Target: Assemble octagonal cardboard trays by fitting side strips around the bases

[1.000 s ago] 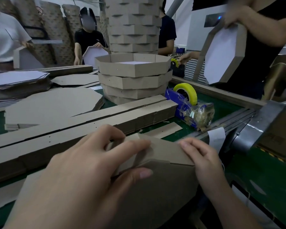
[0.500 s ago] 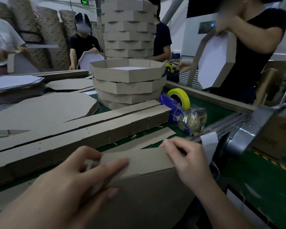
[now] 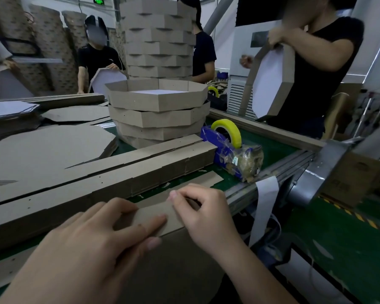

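— What is different compared with one second ago?

— The right hand (image 3: 203,212) has moved toward the left. Before, its fingers lay flat on the right panel. Now they are curled and pinch the upper edge of the side strip (image 3: 155,209). The left hand (image 3: 92,244) stays released: its fingers lie straight and press the strip flat, and the thumb rests lower, on the base (image 3: 180,273). The corner that stood up between the hands is no longer seen, so the hands are now close together.

— What does it mean for the work?

— I think one fold is finished and the next part of the strip is being pressed against the base. The tray is not closed yet. It is held tilted at the near edge of the desk (image 3: 270,148), in front of the long bundles of strips.

— Is there any writing to read?

— Almost none. The green sign (image 3: 98,0) far at the top has characters, but they are too small. The carton (image 3: 344,183) on the right has a print that is blurred. The tape holder (image 3: 208,137) with the yellow tape roll (image 3: 227,131) shows a small label, not readable. The white slip (image 3: 266,205) hanging from the desk edge looks blank.
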`<action>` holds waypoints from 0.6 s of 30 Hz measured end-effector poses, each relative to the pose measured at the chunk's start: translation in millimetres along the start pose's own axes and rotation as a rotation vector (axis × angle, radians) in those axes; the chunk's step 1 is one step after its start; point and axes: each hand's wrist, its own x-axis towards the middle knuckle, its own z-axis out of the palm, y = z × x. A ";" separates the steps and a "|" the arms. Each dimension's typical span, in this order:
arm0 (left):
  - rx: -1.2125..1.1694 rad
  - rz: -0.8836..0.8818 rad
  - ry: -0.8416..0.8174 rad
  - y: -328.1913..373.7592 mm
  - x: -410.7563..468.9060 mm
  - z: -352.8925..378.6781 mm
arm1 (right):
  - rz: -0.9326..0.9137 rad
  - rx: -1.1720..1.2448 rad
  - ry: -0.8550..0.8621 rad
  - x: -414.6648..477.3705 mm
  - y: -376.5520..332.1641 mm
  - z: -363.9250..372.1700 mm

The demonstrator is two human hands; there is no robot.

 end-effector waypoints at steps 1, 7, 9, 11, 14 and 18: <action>0.002 -0.010 0.013 0.8 -0.2 3.0 | 0.004 0.000 -0.019 -1.7 0.9 2.1; 0.017 -0.027 0.070 2.7 0.9 10.9 | 0.167 -0.032 -0.032 41.1 32.8 -41.5; 0.016 -0.021 0.072 1.6 -0.4 10.3 | 0.235 -0.169 0.277 75.8 60.0 -79.6; 0.014 -0.018 0.070 1.6 -1.5 9.7 | 0.352 -0.367 0.392 107.2 89.8 -117.1; 0.021 -0.028 0.054 3.5 -1.1 8.4 | 0.636 -0.396 0.159 139.3 126.4 -146.4; 0.025 -0.037 0.012 5.2 -0.3 7.0 | 0.905 -0.127 0.027 150.0 137.9 -156.8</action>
